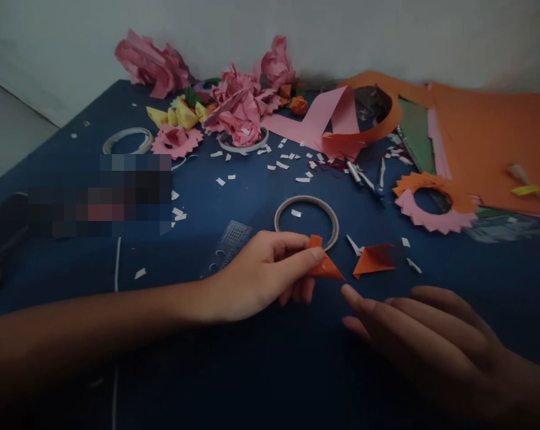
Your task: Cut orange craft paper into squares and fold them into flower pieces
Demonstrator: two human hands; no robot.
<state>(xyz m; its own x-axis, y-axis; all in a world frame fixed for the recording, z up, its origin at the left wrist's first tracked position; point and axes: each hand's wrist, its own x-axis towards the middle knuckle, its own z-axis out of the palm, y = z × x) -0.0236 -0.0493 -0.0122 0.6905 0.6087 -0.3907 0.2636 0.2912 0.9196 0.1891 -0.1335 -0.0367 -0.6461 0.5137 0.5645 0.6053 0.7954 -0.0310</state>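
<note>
Between the thumb and fingers of my left hand (265,269) is a small folded orange paper piece (326,267), its pointed corner aimed right. Just beyond that corner is my right hand (431,340), holding nothing, with the index finger reaching forward and the fingers apart. Another folded orange paper (374,261) lies on the blue table, with a white scrap (353,245) at its left tip. Behind my left hand rests a tape roll (334,220), and a clear plastic stencil ruler (235,237) is partly covered by that hand.
Crumpled pink paper flowers (241,98) crowd the back of the table (225,370). A compass (366,179) lies near a pleated orange and pink ring (460,221). Orange sheets (489,143) are stacked at right. White paper scraps (278,165) are scattered around, and a second tape roll (106,143) sits left.
</note>
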